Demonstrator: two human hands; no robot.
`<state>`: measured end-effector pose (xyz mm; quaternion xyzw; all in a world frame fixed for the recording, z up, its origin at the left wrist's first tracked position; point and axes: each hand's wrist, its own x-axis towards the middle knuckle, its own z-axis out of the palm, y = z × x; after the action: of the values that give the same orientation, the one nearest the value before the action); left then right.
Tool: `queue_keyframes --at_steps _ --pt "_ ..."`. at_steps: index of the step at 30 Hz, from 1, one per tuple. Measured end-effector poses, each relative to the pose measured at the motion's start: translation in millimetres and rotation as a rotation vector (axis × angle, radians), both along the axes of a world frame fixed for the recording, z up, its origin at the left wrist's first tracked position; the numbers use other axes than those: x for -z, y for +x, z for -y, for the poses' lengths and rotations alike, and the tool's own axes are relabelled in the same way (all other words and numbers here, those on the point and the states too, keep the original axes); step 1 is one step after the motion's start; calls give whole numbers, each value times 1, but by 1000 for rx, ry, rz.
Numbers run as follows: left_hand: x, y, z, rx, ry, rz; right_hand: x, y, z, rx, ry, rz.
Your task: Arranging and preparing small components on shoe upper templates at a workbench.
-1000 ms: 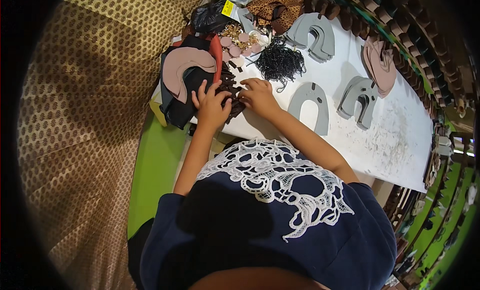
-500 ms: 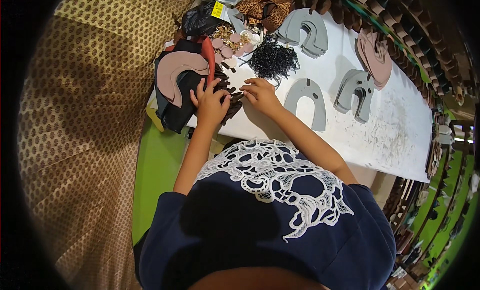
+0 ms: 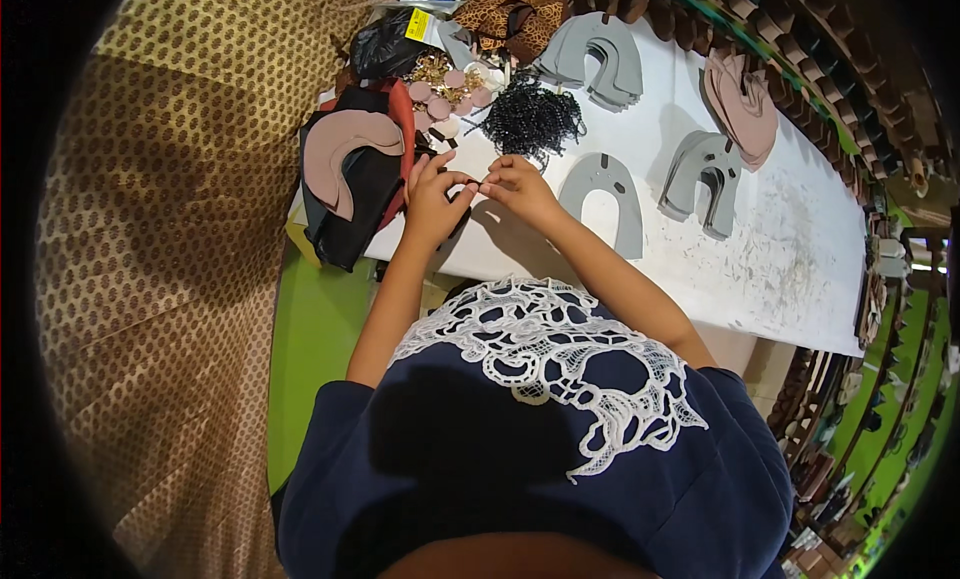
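Above the near left part of the table, my left hand and my right hand meet at the fingertips. Both pinch a small dark strip, mostly hidden by the fingers. Similar dark brown strips lie under and behind my left hand, largely covered. Right of my right hand rests a grey U-shaped piece with small dark patches. A tangled heap of black cords lies just beyond the hands. Pink curved pieces sit on folded black material to the left.
Pink discs and small gold bits lie behind my hands, near a black plastic bag. Grey U-shaped stacks and pink pieces stand farther right on the white table. A patterned curtain hangs left.
My hands have come together, and the dark strip now shows pinched between their fingertips. My left fingers have closed in from a wider spread. The table scene has shifted slightly left in view.
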<state>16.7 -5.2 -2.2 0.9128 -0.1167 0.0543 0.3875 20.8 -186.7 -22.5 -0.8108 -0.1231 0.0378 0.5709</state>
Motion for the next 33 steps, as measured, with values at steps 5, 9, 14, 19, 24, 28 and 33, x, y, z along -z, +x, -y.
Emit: queue_keyframes --at_steps 5,9,14,19,24,28,33 --pt "-6 -2 24 -9 -39 17 -10 -6 19 20 219 -333" --pt "-2 1 41 32 -63 47 -29 -19 35 88 262 -422" --pt "-8 2 69 158 27 30 -16 -19 73 126 90 -125" --pt "-8 5 100 322 195 -17 -16 -20 108 13 -117 51" --pt "3 5 126 268 79 -10 -10 -31 118 242 -91 -9" --pt "13 7 140 279 99 -10 0 -38 129 375 -30 5" --pt "16 19 154 311 418 103 -6 -42 146 443 -99 -15"
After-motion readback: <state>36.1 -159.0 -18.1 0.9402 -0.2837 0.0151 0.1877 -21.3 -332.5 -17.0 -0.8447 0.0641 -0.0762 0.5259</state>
